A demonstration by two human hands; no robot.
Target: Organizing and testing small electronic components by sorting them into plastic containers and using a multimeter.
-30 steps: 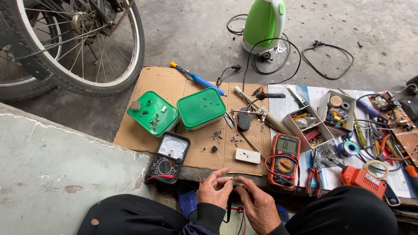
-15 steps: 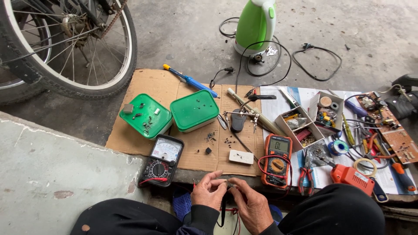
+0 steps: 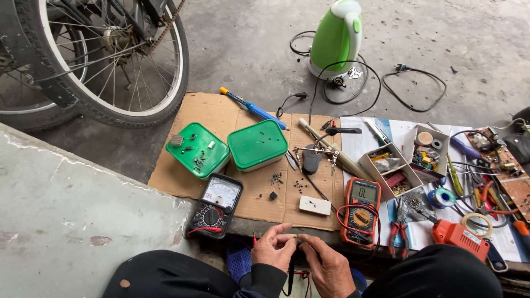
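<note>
A big bicycle wheel [image 3: 105, 60] fills the top left, parked on the concrete beside the work spot, and a flattened cardboard sheet [image 3: 221, 118] lies below it as a mat, likely to keep small parts off the gritty ground. The green kettle [image 3: 335, 38] stands further back with its black cord looping down. On the cardboard sit two green plastic boxes [image 3: 226, 148] side by side, their tops scattered with tiny screws and bits, apparently used as catch trays. Nearer the person, the black analog meter [image 3: 214, 205] and the orange digital multimeter [image 3: 360, 211] flank a small white part [image 3: 314, 205], both angled toward the lap for easy reading. Down at the bottom edge, the left hand [image 3: 274, 253] and right hand [image 3: 326, 264] are drawn together, fingertips meeting over a small thing [image 3: 298, 238] pinched between them just below the cardboard's near edge; what it is cannot be made out. Against the picture half a second back, the view has tipped slightly, so the kettle sits higher; the hands hold the same close pinch.
</note>
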